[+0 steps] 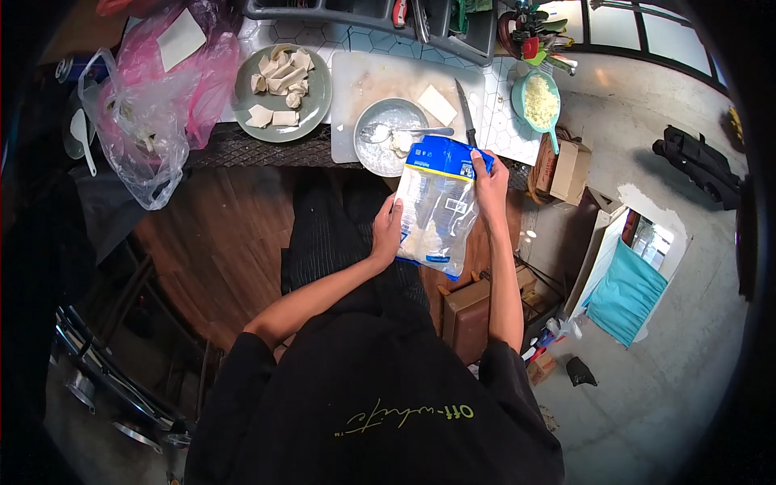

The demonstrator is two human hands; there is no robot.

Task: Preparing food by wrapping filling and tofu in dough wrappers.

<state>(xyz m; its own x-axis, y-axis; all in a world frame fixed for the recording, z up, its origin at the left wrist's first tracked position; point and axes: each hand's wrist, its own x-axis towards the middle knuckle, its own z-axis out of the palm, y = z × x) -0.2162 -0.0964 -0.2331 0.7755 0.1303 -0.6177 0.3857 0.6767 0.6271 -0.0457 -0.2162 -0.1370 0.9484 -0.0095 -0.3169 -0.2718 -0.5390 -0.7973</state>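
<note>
Between my two hands I hold a clear plastic pouch [445, 206] with a blue and yellow band, some pale powder lying inside it. My left hand [388, 230] grips its left side, and my right hand [492, 182] pinches the blue upper right corner. Just beyond the pouch sits a grey plate [376, 151] dusted with white, partly covered by the pouch. A spoon [424, 131] and a pale lump [401, 143] are on that plate. Beside it, a pale rectangular wrapper [437, 105] and a black-handled knife [464, 109] lie on the cutting board [388, 73].
A green plate [248, 66] of folded wrapper pieces stands left of the board. Plastic bags [145, 121] overhang the table's left edge. At right are a teal strainer [550, 124] of pale shredded food and a cardboard box [570, 173]. A cutlery tray [364, 15] lines the back.
</note>
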